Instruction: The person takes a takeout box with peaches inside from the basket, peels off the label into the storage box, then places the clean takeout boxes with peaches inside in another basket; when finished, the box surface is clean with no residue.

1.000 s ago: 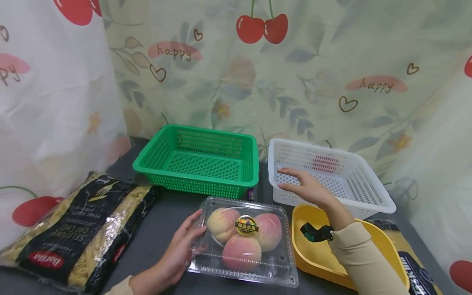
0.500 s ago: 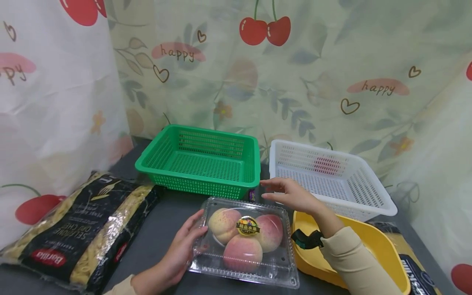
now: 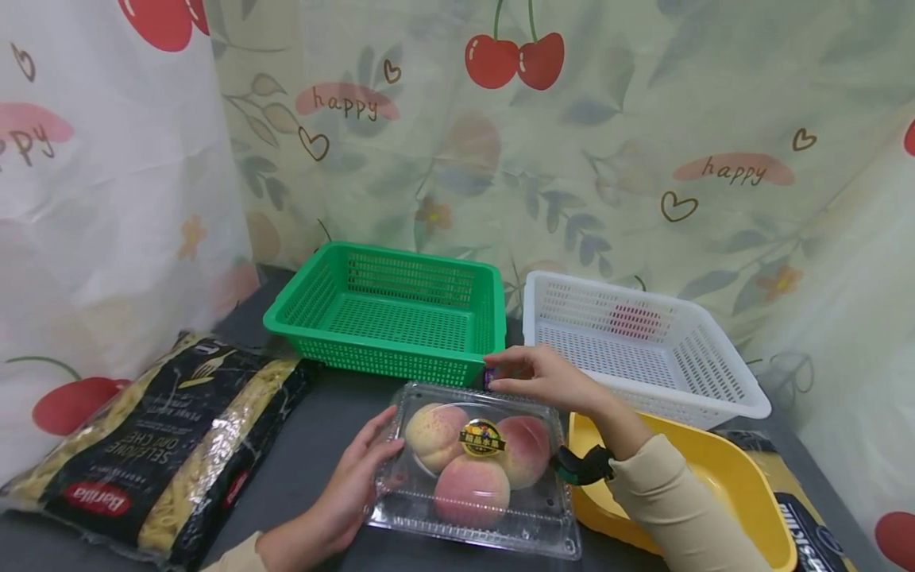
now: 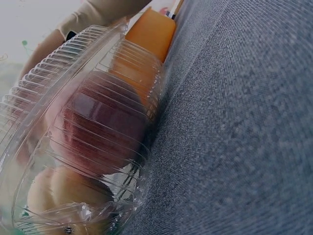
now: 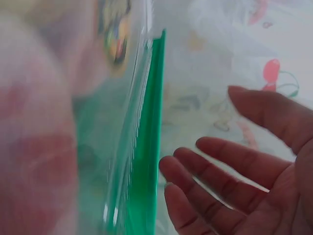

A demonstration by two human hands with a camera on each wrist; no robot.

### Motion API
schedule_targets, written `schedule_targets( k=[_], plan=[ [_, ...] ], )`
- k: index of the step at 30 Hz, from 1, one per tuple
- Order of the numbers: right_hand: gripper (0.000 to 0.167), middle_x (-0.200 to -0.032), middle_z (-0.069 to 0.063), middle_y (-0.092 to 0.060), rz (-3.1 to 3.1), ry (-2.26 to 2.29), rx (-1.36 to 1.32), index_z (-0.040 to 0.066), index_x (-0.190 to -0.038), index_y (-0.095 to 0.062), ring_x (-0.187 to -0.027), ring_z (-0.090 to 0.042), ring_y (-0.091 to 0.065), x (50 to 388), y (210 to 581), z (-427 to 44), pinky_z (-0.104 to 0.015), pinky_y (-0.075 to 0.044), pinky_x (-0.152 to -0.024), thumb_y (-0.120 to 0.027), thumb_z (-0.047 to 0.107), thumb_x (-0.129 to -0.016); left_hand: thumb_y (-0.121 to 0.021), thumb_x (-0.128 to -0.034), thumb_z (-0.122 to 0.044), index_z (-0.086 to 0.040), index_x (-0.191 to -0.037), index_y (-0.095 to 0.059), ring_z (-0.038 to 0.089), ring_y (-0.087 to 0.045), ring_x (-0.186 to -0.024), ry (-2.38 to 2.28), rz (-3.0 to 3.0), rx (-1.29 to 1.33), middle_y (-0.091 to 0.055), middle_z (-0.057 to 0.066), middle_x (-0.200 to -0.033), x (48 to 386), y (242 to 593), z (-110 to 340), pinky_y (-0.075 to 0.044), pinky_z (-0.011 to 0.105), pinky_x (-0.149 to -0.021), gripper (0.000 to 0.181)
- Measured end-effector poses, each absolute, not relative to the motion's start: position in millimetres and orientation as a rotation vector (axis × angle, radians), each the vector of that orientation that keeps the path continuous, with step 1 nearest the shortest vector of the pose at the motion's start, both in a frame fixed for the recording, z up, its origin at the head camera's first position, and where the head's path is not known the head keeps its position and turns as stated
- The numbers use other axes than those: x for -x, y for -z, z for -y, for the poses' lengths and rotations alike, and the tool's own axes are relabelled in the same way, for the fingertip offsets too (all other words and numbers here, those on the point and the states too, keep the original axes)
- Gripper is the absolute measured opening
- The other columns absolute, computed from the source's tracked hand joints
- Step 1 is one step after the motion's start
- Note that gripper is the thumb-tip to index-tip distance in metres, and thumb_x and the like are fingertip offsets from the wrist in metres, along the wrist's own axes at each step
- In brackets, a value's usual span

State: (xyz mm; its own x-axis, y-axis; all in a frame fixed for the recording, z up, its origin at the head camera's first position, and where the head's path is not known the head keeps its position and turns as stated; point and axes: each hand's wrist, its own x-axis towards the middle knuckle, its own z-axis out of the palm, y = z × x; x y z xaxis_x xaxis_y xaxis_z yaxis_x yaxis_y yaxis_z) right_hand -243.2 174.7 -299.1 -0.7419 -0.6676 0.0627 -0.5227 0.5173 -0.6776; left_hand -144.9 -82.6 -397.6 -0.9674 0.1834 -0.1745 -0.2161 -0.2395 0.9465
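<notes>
A clear plastic box (image 3: 532, 516) with three peaches (image 3: 472, 488) and a gold-black label stands at the front middle. Against its left side rests my left hand (image 3: 343, 485), fingers extended along the edge. My right hand (image 3: 546, 377) hovers over the box's back right corner, fingers spread and slightly bent, holding nothing. Beside its fingertips a small purple item (image 3: 489, 376) shows between the two baskets. The right wrist view shows the right hand (image 5: 244, 181) with thumb apart from the fingers, near the box and the green rim.
Behind the box are a green basket (image 3: 386, 359) and a white basket (image 3: 679, 401). A yellow tray (image 3: 750, 477) lies right of the box, partly under the right forearm, with a dark package (image 3: 804, 524) beyond it. A large pasta bag (image 3: 164, 445) lies at left.
My right hand has moved left and down from over the white basket to near the box's back right corner. My left hand and the box have stayed in place.
</notes>
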Motion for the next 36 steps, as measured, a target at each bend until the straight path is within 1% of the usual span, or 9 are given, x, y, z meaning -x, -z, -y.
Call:
schedule_targets(
  k=[3, 5, 7, 11, 14, 17, 23, 31, 36],
  plan=[
    [0.041, -0.109, -0.014, -0.066, -2.512, 1.021, 1.047, 0.002, -0.125, -0.058, -0.09, -0.017, -0.064, 242, 304, -168, -0.023, -0.054, -0.074, -0.063, 0.021, -0.089, -0.048, -0.0945, -0.026, -0.016, -0.147, -0.019, 0.033, -0.031, -0.135, -2.289, -1.754, 0.043, -0.021, 0.018, -0.153, 144, 398, 82, -0.043, 0.049, -0.1, 0.061],
    [0.039, -0.102, -0.013, -0.066, -2.488, 1.006, 1.061, 0.001, -0.124, -0.058, -0.085, -0.014, -0.062, 241, 307, -163, -0.024, -0.053, -0.071, -0.063, 0.019, -0.089, -0.049, -0.0943, -0.026, -0.016, -0.147, -0.02, 0.033, -0.032, -0.135, -2.286, -1.755, 0.042, -0.021, 0.018, -0.152, 144, 398, 81, -0.043, 0.048, -0.1, 0.061],
    [0.037, -0.096, -0.009, -0.066, -2.481, 0.967, 1.081, 0.001, -0.12, -0.06, -0.081, -0.011, -0.059, 240, 311, -159, -0.024, -0.052, -0.069, -0.064, 0.019, -0.088, -0.049, -0.0941, -0.026, -0.017, -0.147, -0.02, 0.033, -0.032, -0.135, -2.284, -1.753, 0.05, -0.022, 0.018, -0.152, 144, 397, 81, -0.042, 0.048, -0.101, 0.061],
    [0.028, -0.086, -0.001, -0.064, -2.454, 0.875, 1.103, 0.005, -0.109, -0.066, -0.076, -0.006, -0.055, 238, 318, -151, -0.024, -0.052, -0.069, -0.068, 0.019, -0.084, -0.048, -0.0943, -0.026, -0.017, -0.147, -0.02, 0.035, -0.031, -0.135, -2.28, -1.757, 0.049, -0.022, 0.018, -0.152, 145, 397, 80, -0.041, 0.049, -0.102, 0.06],
    [0.02, -0.086, 0.0, -0.064, -2.415, 0.852, 1.102, 0.008, -0.101, -0.068, -0.076, -0.006, -0.055, 236, 322, -148, -0.023, -0.052, -0.07, -0.069, 0.017, -0.083, -0.048, -0.0948, -0.026, -0.016, -0.147, -0.02, 0.036, -0.03, -0.136, -2.281, -1.763, 0.039, -0.022, 0.02, -0.152, 144, 398, 80, -0.041, 0.05, -0.102, 0.06],
    [0.016, -0.088, 0.0, -0.065, -2.399, 0.867, 1.084, 0.009, -0.098, -0.068, -0.076, -0.007, -0.055, 235, 324, -147, -0.022, -0.052, -0.07, -0.069, 0.014, -0.083, -0.048, -0.0948, -0.025, -0.015, -0.147, -0.02, 0.037, -0.03, -0.136, -2.278, -1.771, 0.04, -0.022, 0.02, -0.152, 144, 398, 81, -0.04, 0.051, -0.103, 0.06],
    [0.013, -0.087, 0.0, -0.064, -2.414, 0.895, 1.061, 0.009, -0.097, -0.068, -0.076, -0.009, -0.055, 233, 326, -147, -0.02, -0.051, -0.069, -0.068, 0.013, -0.084, -0.048, -0.0943, -0.026, -0.015, -0.147, -0.02, 0.037, -0.026, -0.138, -2.274, -1.776, 0.057, -0.019, 0.019, -0.153, 145, 397, 82, -0.038, 0.052, -0.104, 0.061],
    [0.017, -0.088, -0.001, -0.064, -2.405, 0.892, 1.058, 0.009, -0.098, -0.067, -0.077, -0.009, -0.055, 231, 327, -148, -0.02, -0.051, -0.07, -0.071, 0.014, -0.082, -0.048, -0.0942, -0.025, -0.015, -0.147, -0.021, 0.035, -0.03, -0.136, -2.284, -1.785, 0.056, -0.022, 0.019, -0.152, 144, 397, 82, -0.039, 0.049, -0.104, 0.06],
    [0.014, -0.085, -0.002, -0.064, -2.395, 0.904, 1.07, 0.007, -0.096, -0.066, -0.073, -0.007, -0.053, 232, 327, -149, -0.019, -0.049, -0.066, -0.069, 0.011, -0.083, -0.048, -0.0943, -0.026, -0.016, -0.147, -0.02, 0.035, -0.03, -0.136, -2.28, -1.774, 0.048, -0.021, 0.019, -0.153, 144, 397, 82, -0.037, 0.049, -0.105, 0.061]
  ],
)
